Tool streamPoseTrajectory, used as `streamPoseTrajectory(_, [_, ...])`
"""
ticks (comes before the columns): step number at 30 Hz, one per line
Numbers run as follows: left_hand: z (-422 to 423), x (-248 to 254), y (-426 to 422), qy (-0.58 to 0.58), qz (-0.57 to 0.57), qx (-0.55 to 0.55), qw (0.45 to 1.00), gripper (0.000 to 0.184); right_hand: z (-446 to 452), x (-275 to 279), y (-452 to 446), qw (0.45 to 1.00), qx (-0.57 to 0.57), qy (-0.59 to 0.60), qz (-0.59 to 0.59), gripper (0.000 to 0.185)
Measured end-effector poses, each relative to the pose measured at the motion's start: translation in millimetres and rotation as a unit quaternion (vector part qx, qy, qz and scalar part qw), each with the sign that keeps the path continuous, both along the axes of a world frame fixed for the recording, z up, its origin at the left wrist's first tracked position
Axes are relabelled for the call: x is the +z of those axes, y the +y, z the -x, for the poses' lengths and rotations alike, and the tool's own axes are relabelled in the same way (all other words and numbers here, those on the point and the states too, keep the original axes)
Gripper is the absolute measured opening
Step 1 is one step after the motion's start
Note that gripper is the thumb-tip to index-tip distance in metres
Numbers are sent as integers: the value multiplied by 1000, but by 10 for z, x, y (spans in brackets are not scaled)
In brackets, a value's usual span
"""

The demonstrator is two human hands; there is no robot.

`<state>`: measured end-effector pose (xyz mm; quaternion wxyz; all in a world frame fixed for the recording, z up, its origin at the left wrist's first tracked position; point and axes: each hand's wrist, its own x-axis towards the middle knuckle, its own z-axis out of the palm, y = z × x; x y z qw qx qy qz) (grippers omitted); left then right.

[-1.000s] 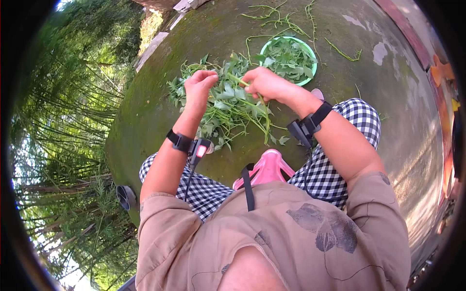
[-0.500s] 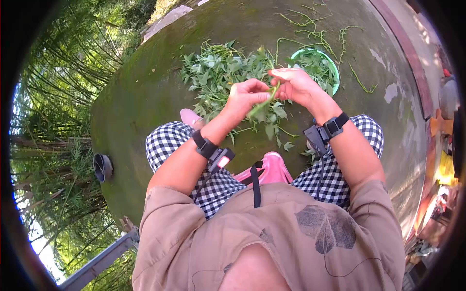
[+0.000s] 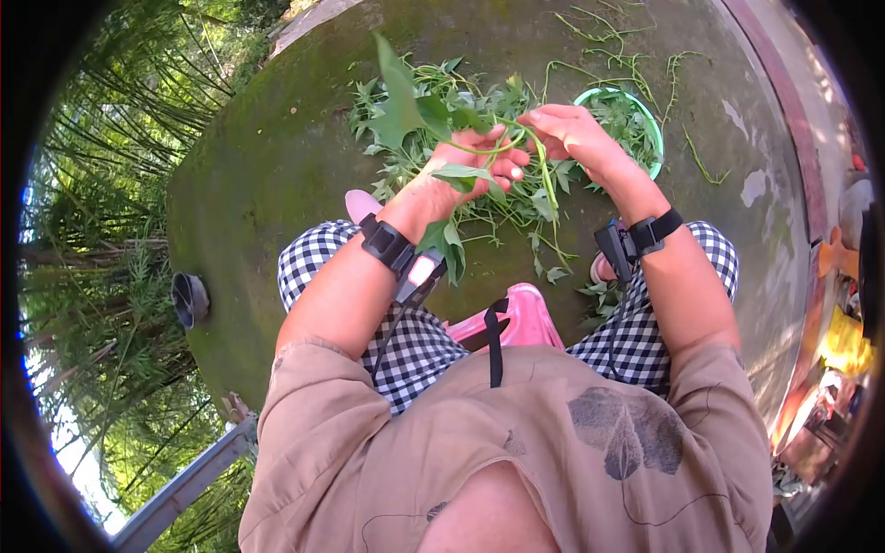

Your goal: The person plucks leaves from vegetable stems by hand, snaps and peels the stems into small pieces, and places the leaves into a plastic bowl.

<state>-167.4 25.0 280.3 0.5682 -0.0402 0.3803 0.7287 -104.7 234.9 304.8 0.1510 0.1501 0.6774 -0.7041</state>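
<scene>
A leafy green vine stem (image 3: 546, 175) loops in front of both hands, its big leaves spread to the left. My right hand (image 3: 573, 138) is closed, thumb and fingertips pinching the stem near its bend. My left hand (image 3: 479, 170) sits behind the leaves, its visible fingers loosely curled and apart; the leaves cover part of it. Beneath both hands a heap of leafy vines (image 3: 415, 170) lies on the ground. Close beyond my right hand stands a green-rimmed basin (image 3: 658, 138) with picked leaves inside.
Bare stems (image 3: 622, 64) lie scattered on the mossy concrete floor (image 3: 267, 175) near the basin. A pink stool (image 3: 535, 318) is between my knees. To the left are a dark bucket (image 3: 190, 300) and bamboo-like plants (image 3: 101, 230). A yellow item (image 3: 845, 346) lies at the far right.
The vine has been raised and turned, so its leaves now spread over my left hand. My left hand's fingers have loosened from their pinch; my right hand still pinches the stem.
</scene>
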Motion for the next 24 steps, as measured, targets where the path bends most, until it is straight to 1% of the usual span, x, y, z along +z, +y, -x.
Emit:
streamPoseTrajectory(1, [25,-20,13,-44,-17,-16,999,30,33,1,-8,997,46,-43,-33,29])
streamPoseTrajectory(4, [2,-39,33,-9,3,-27,1000,30,-44,33,-132,996,28,-77,34,27])
streamPoseTrajectory(5, [-45,-35,37,33,67,-9,997,34,-48,-4,-144,995,9,-91,44,25])
streamPoseTrajectory(6, [-70,79,61,82,135,-16,987,34,-30,-59,-146,994,10,-91,63,25])
streamPoseTrajectory(8, [-140,279,112,179,267,-30,946,34,-39,-130,-127,991,10,-91,98,24])
streamPoseTrajectory(9, [-177,295,149,200,275,-13,940,34,-47,-136,-129,988,11,-88,124,22])
streamPoseTrajectory(12, [-227,112,154,291,259,15,921,32,-60,-148,-142,991,13,-88,98,19])
streamPoseTrajectory(14, [-226,-187,101,393,223,0,892,30,-68,-202,-143,988,17,-92,119,18])
streamPoseTrajectory(16, [-239,-246,85,489,185,-15,852,29,-83,-156,-186,988,7,-91,123,17])
streamPoseTrajectory(17, [-245,-281,114,402,133,55,904,25,-99,-137,-220,989,-4,-87,116,17])
streamPoseTrajectory(18, [-268,-167,160,313,75,129,938,22,-100,-107,-251,990,-14,-83,109,16])
streamPoseTrajectory(19, [-161,-366,175,392,112,113,906,22,-79,-150,-243,991,-19,-66,113,15])
streamPoseTrajectory(20, [-115,-403,162,389,144,99,904,25,-52,-227,-215,992,-24,-50,116,15])
streamPoseTrajectory(21, [-82,-335,158,385,176,85,902,28,-34,-275,-184,992,-29,-33,119,14])
streamPoseTrajectory(22, [-68,-141,166,380,206,69,899,31,-27,-240,-155,994,-35,-16,103,13])
streamPoseTrajectory(24, [-80,221,108,398,275,12,875,34,1,-142,-67,996,-48,18,70,12])
